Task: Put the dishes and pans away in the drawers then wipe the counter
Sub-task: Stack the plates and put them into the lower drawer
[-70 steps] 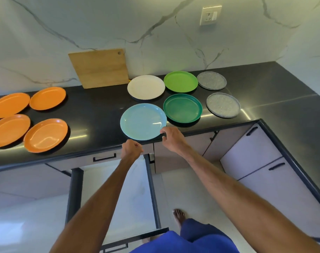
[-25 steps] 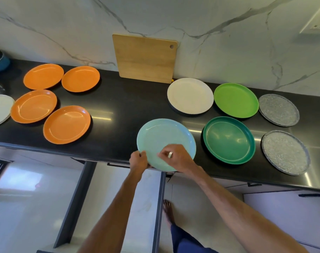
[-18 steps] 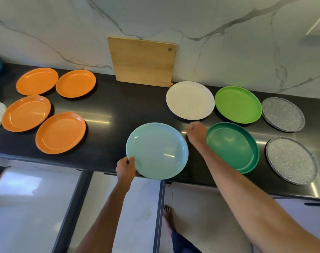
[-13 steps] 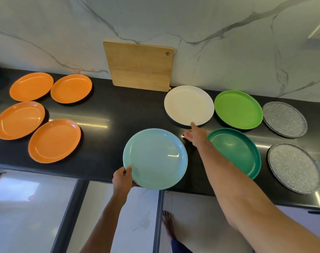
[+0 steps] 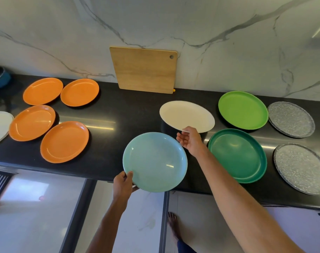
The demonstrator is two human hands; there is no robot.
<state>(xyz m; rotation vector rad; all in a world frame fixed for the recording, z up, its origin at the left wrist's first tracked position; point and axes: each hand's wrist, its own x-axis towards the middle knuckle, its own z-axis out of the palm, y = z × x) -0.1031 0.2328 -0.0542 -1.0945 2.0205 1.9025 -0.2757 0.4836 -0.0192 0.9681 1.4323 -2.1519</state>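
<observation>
We log two forearms (image 5: 237, 198), bare along all their visible length, with the left hand (image 5: 123, 185) and right hand (image 5: 190, 141) bare too. Lower down we see one bare foot (image 5: 173, 223) and, at the bottom edge, a scrap of dark blue garment (image 5: 184, 248).

1. A wooden cutting board (image 5: 144, 70) is leaning upright against the wall, its hanging hole sitting in its top right corner.
2. Something small and yellow (image 5: 174, 90) is peeking out at the board's lower right corner; I cannot tell what it is.
3. The white marble wall (image 5: 228, 24) is running behind it, grey veins crossing it.
4. My bare foot (image 5: 172, 223) is standing on the pale, glossy floor (image 5: 190, 232).
</observation>
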